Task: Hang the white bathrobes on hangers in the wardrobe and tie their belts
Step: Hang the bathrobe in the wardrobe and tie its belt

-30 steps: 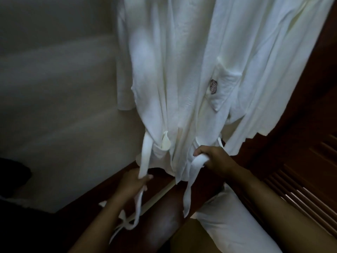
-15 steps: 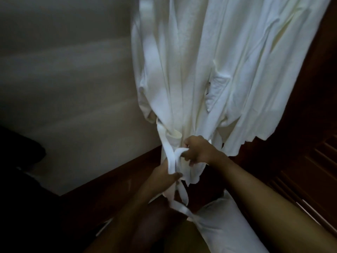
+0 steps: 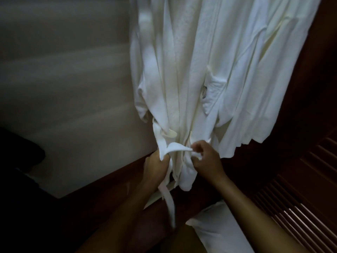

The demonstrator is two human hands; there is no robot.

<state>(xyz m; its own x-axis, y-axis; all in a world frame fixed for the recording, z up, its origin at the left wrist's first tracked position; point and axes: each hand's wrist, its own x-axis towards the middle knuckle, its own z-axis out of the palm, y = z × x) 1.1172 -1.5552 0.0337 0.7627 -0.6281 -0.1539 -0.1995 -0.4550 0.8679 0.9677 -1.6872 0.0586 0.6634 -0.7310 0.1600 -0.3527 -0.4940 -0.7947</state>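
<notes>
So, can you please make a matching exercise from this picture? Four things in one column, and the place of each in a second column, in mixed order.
Things
1. white cloth belt
2. left hand
3. dark wooden slatted door
4. white pillow

Places
A. along the right edge of the view
B. at the bottom of the view
C. stretched from the left hand to the right hand
D. gripping the belt above its hanging loose end

Pairs: 1-C, 2-D, 3-A, 4-B
</notes>
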